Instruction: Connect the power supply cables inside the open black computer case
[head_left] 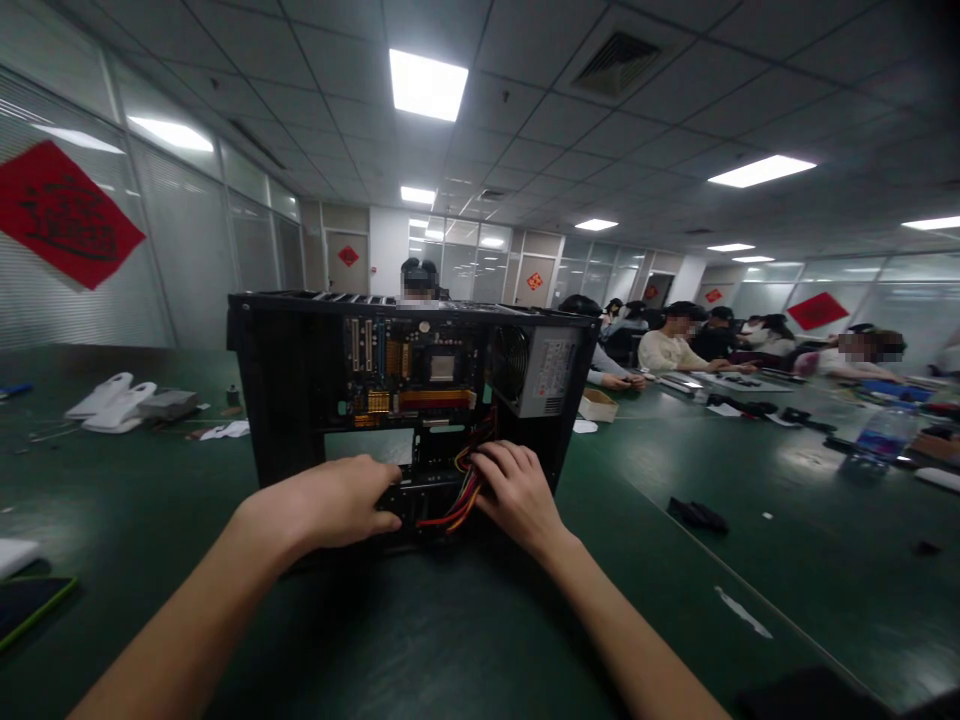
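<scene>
A black computer case (289, 400) stands on the table in front of me with its side open. Inside it are a motherboard (463, 362) and, at the upper right, a silver power supply (549, 375). My left hand (334, 500) has its thumb and fingers closed around the left end of a black drive bay (427, 482) low in the case. A bundle of red, yellow and black power cables (463, 508) runs down from the power supply side to the bay. The curled fingers of my right hand (519, 490) are on these cables; their tips are partly hidden.
White plastic pieces (120, 402) and a grey box (169, 403) lie on the green table (622, 580) at left. At right are a black item (697, 515), a water bottle (885, 435) and a small carton (598, 406). Several people sit along the far side.
</scene>
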